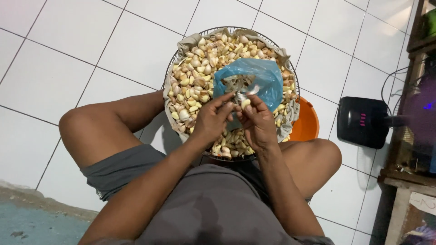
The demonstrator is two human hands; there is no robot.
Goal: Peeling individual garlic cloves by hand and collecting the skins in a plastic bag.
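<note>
Head cam, looking straight down. Person sits cross-legged on a white tiled floor point(68, 59), grey shorts, bare knees out to both sides.

Both hands meet over the near half of a round wire basket point(169, 63). Basket is lined with a beige cloth point(188, 43) and piled with unpeeled garlic cloves point(206, 56).

Left hand point(211, 119): grip is together, fingertips pinched on a single garlic clove point(245, 103) held between the two hands. Right hand point(259, 124): grip also clamped on the same clove, thumb and fingers curled around it from the other side. A thin strip of pale skin point(251, 90) sticks up off the clove, just above the fingertips. Can't tell whether a tool is in either hand; too small and partly hidden.

Clove position: in the air above the basket, right over the near edge of a blue plastic bag point(268, 79). Bag lies open on top of the clove pile, right of centre, with loose peelings point(237, 82) inside.

Orange tub point(309, 124) sits on the floor, touching or tucked under the basket's right side, by the right knee. Black box-shaped appliance point(361, 121) with small red lights stands further right, near a wooden shelf leg point(399, 199).
</note>
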